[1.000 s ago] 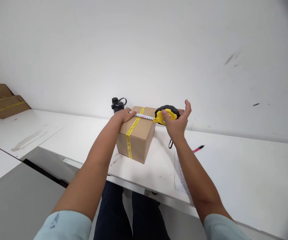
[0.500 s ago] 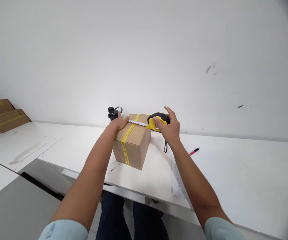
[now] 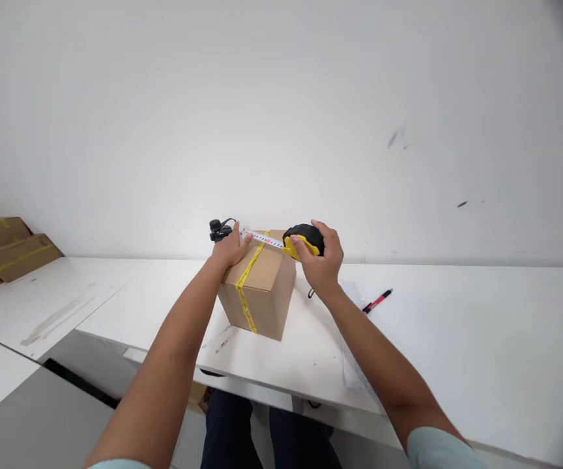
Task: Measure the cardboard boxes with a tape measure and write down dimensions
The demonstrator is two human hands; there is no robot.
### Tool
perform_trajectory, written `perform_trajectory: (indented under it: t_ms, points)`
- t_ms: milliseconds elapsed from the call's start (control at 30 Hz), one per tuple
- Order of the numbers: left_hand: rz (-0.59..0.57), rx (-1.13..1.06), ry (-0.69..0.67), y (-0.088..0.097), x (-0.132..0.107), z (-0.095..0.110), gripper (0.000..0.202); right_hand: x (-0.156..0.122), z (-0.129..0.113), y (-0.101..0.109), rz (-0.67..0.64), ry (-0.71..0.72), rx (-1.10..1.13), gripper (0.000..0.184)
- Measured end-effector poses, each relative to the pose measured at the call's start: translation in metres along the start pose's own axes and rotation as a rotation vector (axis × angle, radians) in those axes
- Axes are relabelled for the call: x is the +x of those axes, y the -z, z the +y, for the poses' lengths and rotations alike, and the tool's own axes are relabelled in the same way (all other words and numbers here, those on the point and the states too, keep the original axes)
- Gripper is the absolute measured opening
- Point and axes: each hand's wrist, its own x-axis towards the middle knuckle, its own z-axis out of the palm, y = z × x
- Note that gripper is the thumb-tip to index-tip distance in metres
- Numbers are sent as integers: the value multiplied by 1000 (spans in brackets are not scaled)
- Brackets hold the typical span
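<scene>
A tan cardboard box (image 3: 266, 273) with yellow tape stands on the white table. My left hand (image 3: 231, 249) rests at its upper left edge, thumb and a finger apart; the other fingers are hidden. My right hand (image 3: 324, 257) is closed around a black and yellow tape measure (image 3: 305, 240) at the box's right, above the table. From the case a white blade (image 3: 266, 240) runs left across the box, slanting over its top towards my left thumb. Whether my left hand touches the blade's end, I cannot tell. A black-capped bottle (image 3: 219, 230) is behind my left hand.
A red and black pen (image 3: 378, 301) lies right of my right hand, by a sheet of paper (image 3: 352, 361) partly under my forearm. Several cardboard boxes (image 3: 22, 258) are at the far left. The white wall (image 3: 281, 117) rises behind the table (image 3: 481, 339).
The blade now slants more, its left end higher off the box top. My left thumb and finger are further apart. My right hand and the tape measure have shifted slightly left.
</scene>
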Motion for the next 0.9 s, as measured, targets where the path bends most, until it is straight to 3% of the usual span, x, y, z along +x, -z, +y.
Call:
perform_trajectory:
  t_ms: [133, 267, 400, 533, 733, 900]
  points:
    - [-134, 71, 3, 2, 4, -4, 89, 11, 8, 6, 13, 71, -132, 44]
    - [-248, 96, 26, 3, 7, -1, 82, 19, 21, 12, -48, -5, -252, 53]
    - [-302, 74, 32, 3, 4, 1, 83, 21, 26, 13, -117, -21, -308, 39]
    - [-285, 106, -38, 0, 0, 9, 73, 19, 27, 13, -124, 71, -365, 31]
    - [-202, 278, -219, -2, -3, 37, 56, 19, 24, 11, -151, 161, -456, 32]
    - [-236, 295, -159, 4, 2, 47, 50, 21, 17, 11, -146, 185, -476, 33]
